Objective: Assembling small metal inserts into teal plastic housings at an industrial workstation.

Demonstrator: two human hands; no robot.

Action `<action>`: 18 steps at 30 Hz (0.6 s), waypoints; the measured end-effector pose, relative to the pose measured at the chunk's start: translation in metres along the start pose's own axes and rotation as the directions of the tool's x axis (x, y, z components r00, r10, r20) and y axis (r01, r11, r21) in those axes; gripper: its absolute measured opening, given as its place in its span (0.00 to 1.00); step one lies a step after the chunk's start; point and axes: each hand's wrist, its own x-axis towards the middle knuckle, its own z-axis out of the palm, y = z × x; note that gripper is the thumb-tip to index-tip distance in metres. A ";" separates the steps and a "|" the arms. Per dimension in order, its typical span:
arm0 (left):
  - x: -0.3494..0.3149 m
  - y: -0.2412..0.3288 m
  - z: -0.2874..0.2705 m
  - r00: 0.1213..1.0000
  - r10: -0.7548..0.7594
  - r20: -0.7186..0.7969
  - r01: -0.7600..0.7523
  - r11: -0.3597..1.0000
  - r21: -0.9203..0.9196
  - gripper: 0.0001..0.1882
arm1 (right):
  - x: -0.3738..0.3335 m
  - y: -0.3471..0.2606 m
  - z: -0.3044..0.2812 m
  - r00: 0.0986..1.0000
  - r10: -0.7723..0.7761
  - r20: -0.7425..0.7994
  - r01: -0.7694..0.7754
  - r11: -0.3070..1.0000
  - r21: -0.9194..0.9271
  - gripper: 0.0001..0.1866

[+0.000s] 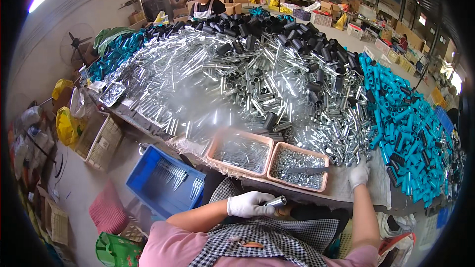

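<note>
My left hand [250, 204], in a white glove, is wrapped round a short shiny metal tube [277, 201] in front of my checked apron. The tube's open end points right. At the table's front right, my gloved right hand [359, 174] reaches to the edge of a pile of small metal parts [341, 141]. Its fingers draw together at the tips; whatever they pinch is too small to make out. Between the hands are two pinkish trays: one holding thin metal pins [241, 154], the other small metal pieces [292, 170] with a dark flat strip [308, 171] across them.
Loose metal tubes [173, 79] heap over the table, with black sleeves [297, 39] behind and teal handles [401, 123] at right. A blue bin [163, 180] with metal rods stands at left, near a beige crate [99, 141]. Another person [205, 5] is across the table.
</note>
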 end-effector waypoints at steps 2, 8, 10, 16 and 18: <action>-0.005 -0.004 0.001 1.000 0.002 -0.012 -0.002 1.000 -0.012 0.28 | -0.003 0.003 0.004 1.000 -0.008 -0.015 0.008 1.000 0.018 0.24; -0.023 0.008 0.000 0.998 -0.041 -0.057 0.035 0.995 -0.088 0.25 | -0.002 0.003 -0.015 0.976 -0.203 0.085 0.189 0.971 0.148 0.23; -0.028 0.017 -0.002 0.998 -0.046 -0.043 0.040 0.991 -0.126 0.26 | -0.002 0.005 -0.018 0.981 -0.187 0.057 0.160 0.934 0.319 0.23; -0.030 0.029 -0.003 0.994 -0.103 -0.028 0.097 0.982 -0.163 0.18 | -0.007 -0.024 -0.066 0.999 0.011 0.036 -0.037 0.461 0.887 0.18; -0.022 0.027 0.005 0.996 -0.077 -0.034 0.067 0.971 -0.230 0.17 | -0.014 -0.026 -0.080 0.996 -0.085 0.022 0.015 0.419 0.908 0.13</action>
